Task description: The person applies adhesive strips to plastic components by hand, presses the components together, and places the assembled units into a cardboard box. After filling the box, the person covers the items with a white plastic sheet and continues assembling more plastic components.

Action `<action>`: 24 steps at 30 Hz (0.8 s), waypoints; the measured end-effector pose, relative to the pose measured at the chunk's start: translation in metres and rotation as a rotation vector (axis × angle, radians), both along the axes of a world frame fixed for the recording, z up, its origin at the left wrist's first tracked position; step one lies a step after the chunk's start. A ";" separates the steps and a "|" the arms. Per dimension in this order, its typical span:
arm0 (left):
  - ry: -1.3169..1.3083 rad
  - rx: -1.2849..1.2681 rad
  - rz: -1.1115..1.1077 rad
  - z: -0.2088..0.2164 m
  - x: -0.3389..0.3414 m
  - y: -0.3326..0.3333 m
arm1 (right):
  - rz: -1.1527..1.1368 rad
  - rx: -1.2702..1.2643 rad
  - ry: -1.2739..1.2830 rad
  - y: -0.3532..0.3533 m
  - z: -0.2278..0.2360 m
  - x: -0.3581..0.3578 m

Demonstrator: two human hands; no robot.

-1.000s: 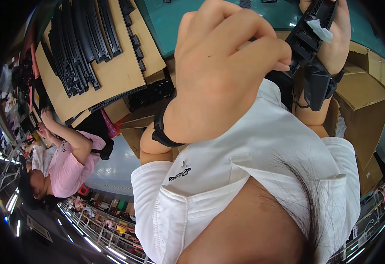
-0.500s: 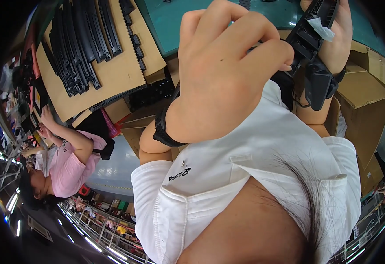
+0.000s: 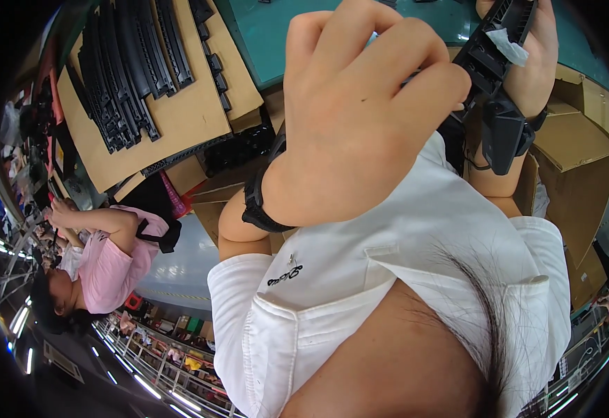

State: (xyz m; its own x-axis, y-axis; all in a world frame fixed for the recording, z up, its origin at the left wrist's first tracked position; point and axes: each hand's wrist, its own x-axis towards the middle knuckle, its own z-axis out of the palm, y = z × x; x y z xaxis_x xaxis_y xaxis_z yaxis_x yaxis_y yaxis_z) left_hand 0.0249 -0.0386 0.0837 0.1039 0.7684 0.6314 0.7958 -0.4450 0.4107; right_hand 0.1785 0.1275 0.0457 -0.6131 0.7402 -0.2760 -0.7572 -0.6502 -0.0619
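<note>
Little had moved over the last second: the left hand (image 3: 360,104) had risen slightly toward the top of the frame, fingers curled in a loose fist against the long black plastic part (image 3: 489,49). At upper right the right hand (image 3: 527,63) gripped that same part, which ran from the top edge down toward a black wrist strap (image 3: 503,136). A scrap of white tape (image 3: 510,45) clung to it. At upper left, a cardboard sheet (image 3: 179,118) carried rows of similar black strips (image 3: 120,76), apparently stock yet to be handled. Beyond lay the green tabletop (image 3: 262,28). A co-worker in pink (image 3: 106,258) sat at left.
</note>
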 end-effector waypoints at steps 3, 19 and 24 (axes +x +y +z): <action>0.032 0.037 -0.013 -0.002 -0.005 -0.001 | -0.001 -0.006 -0.004 -0.001 0.001 0.000; 0.046 0.268 -0.067 -0.021 -0.004 0.008 | 0.006 -0.045 0.035 0.001 0.000 -0.002; -0.309 0.085 -0.098 -0.032 0.001 0.002 | 0.012 -0.010 0.067 0.004 0.000 0.003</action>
